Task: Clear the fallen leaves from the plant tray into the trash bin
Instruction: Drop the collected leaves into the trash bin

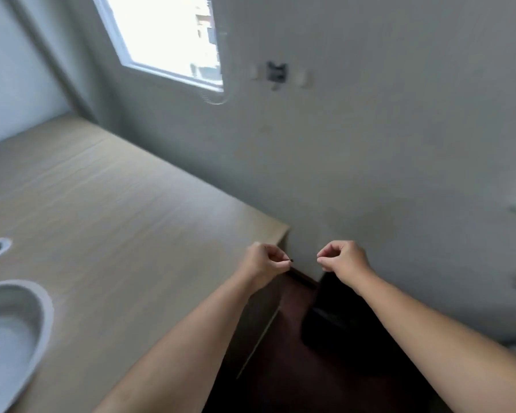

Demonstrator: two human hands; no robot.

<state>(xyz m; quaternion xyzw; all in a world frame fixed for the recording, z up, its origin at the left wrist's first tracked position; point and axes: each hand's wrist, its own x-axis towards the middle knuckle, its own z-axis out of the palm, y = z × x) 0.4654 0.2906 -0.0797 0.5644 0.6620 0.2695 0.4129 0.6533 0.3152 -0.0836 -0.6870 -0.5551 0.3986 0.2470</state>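
Head view: I find both hands raised past the end of the pale wood-grain tabletop point(108, 204), over a black trash bin point(340, 320) on the dark floor. Left hand point(265, 263) pinches a tiny dark fragment point(292, 259), probably leaf debris. Right hand point(343, 259) is pinched too; contents indiscernible. White oval plant tray point(15, 320) sits far left. Judged step: disposal. Next: part fingers above the bin.

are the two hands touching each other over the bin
Apart. The head view shows a plain strip of grey wall between the left hand and the right hand, both pinched shut above the black bin.
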